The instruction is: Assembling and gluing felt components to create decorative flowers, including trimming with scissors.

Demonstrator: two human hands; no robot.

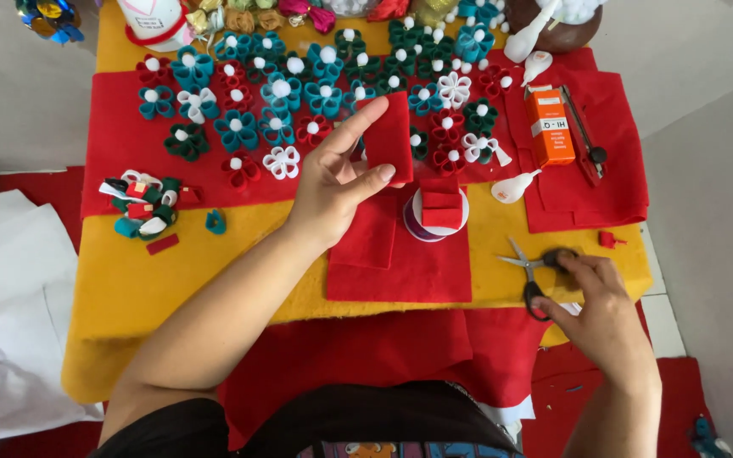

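My left hand (337,174) holds up a small red felt rectangle (389,136) between thumb and fingers, above the middle of the table. My right hand (597,297) rests at the table's right front edge, fingers on the black handles of a pair of scissors (529,270) that lie open on the yellow cloth. Below the left hand lie flat red felt pieces (400,259). A white round container (439,212) beside them carries small red felt squares on top.
Many red, teal, green and white felt flowers (299,93) cover the far half of the table. An orange box (550,127), a cutter (589,144) and white glue bottles (515,187) sit at the right. A small pile of felt rolls (142,203) lies left.
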